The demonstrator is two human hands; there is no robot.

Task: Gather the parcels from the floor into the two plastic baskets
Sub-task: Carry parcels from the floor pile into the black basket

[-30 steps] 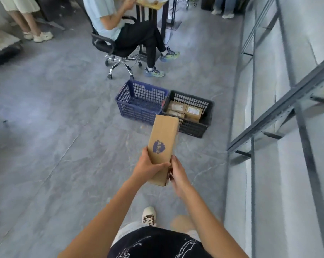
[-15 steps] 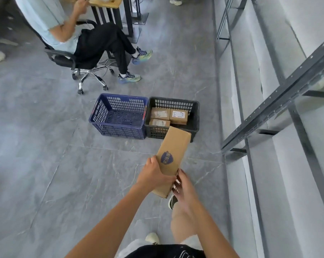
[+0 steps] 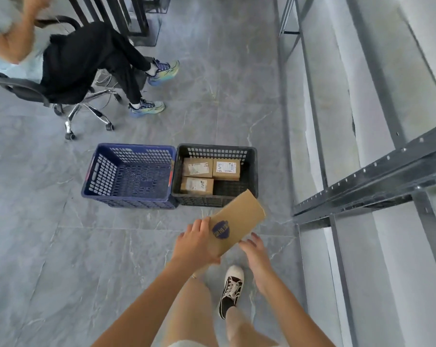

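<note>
A long brown cardboard parcel (image 3: 239,219) with a dark blue badge is held in my left hand (image 3: 195,242), which grips its near end. Its far end tilts up to the right, just in front of the black basket (image 3: 252,171). My right hand (image 3: 253,249) hovers beside the parcel's near right edge with fingers spread, apart from it. The black basket holds three small brown parcels (image 3: 198,169) with white labels. The blue basket (image 3: 94,176) stands touching it on the left and has nothing inside.
A person sits on a wheeled office chair (image 3: 69,113) behind and left of the baskets, feet near them. A grey metal shelf frame (image 3: 362,181) runs along the right wall. My shoe (image 3: 232,286) steps on grey tiled floor below the parcel.
I have walked closer to the baskets, which now lie just ahead. My right hand has come off the parcel, leaving only the left hand holding it.
</note>
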